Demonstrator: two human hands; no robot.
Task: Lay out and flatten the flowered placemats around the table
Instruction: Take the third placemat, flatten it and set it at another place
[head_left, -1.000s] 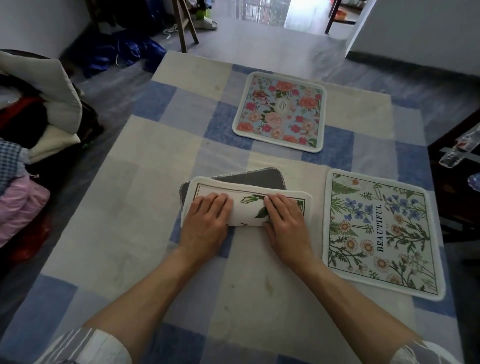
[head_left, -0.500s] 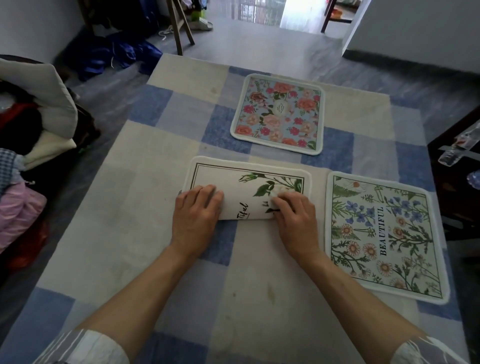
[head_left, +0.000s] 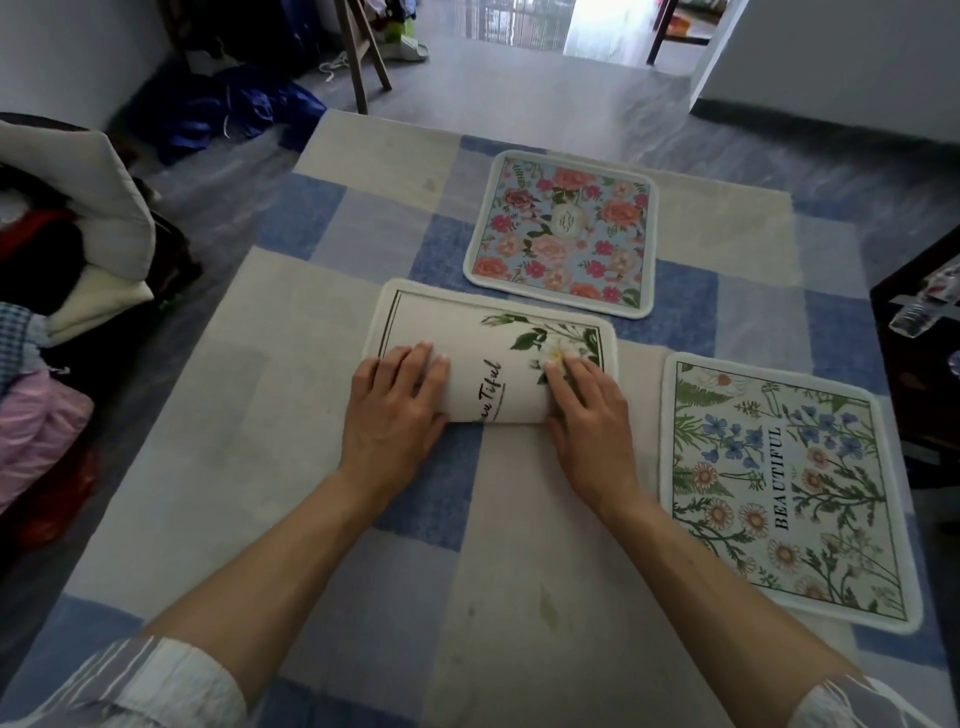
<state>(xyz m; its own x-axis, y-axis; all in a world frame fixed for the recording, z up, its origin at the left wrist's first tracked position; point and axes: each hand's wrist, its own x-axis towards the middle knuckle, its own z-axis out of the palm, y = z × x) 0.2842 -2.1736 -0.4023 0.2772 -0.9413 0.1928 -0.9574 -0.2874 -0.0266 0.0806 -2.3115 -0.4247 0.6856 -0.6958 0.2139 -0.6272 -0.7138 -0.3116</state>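
Note:
A white placemat (head_left: 493, 332) with a leaf-and-flower corner and script lettering lies partly unrolled at the table's middle. Its far half is flat and its near end is still a roll. My left hand (head_left: 395, 410) rests on the roll's left end with fingers laid over it. My right hand (head_left: 587, 410) rests on the right end in the same way. A rose-patterned placemat (head_left: 563, 234) lies flat just beyond. A placemat with daisies, blue flowers and the word BEAUTIFUL (head_left: 779, 483) lies flat to the right.
The table wears a blue, grey and cream checked cloth (head_left: 249, 415). A pile of clothes and cushions (head_left: 62, 249) sits off the left edge. Dark furniture with a plastic bottle (head_left: 924, 306) stands at the right. Wooden legs (head_left: 363, 57) and blue bags (head_left: 223, 114) are beyond the far end.
Both hands have drawn the roll toward me, so more of the white placemat lies flat. Its grey underside no longer shows and the lettering has come into view.

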